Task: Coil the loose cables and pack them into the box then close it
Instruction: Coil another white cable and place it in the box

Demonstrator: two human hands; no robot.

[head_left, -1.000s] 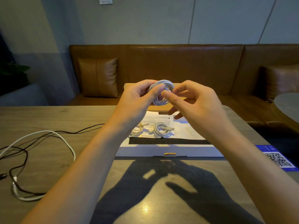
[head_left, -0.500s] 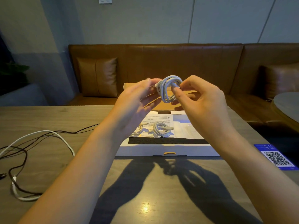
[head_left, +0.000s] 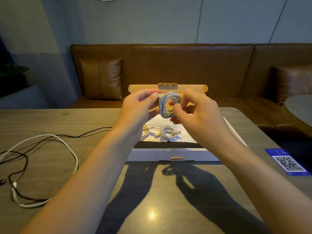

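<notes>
White cable coil [head_left: 169,105] held above open box [head_left: 172,154], left hand [head_left: 140,108] and right hand [head_left: 200,115] grip pinching opposite sides.

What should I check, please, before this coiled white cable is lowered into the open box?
1. Coil held: left hand and right hand both pinch the coiled white cable - ok.
2. Loose end tucked: the right fingers hold a plug at the coil - cannot tell.
3. Box open: lid stands up behind - ok.
4. Room inside: two coiled white cables lie on the leaflet; space to their right is hidden by the right hand - cannot tell.
5. All cables coiled: loose white cable and dark cable lie on the table - not ok.
</notes>
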